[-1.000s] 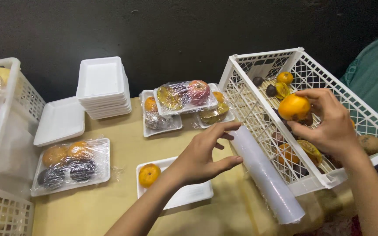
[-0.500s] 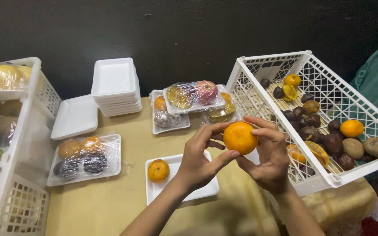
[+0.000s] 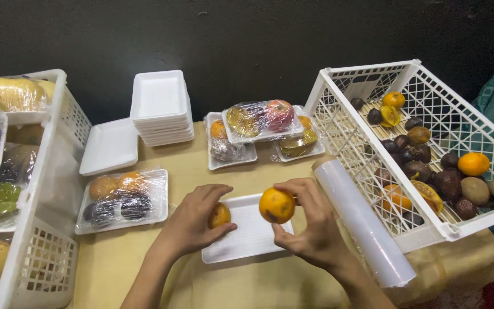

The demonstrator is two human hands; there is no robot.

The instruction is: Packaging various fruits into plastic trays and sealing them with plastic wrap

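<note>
While the right hand (image 3: 307, 226) grips an orange (image 3: 277, 205) over the white foam tray (image 3: 247, 237), the left hand (image 3: 192, 220) clasps a smaller orange (image 3: 219, 216) at nine o'clock (on the tray's left end), both above the tabletop (image 3: 187, 171).

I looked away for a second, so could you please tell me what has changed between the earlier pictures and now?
The right hand took an orange from the white crate and carried it left, over the open foam tray. The left hand, free before, now grips the small orange on that tray. The wrapped trays, the tray stack and the film roll lie as before.
</note>
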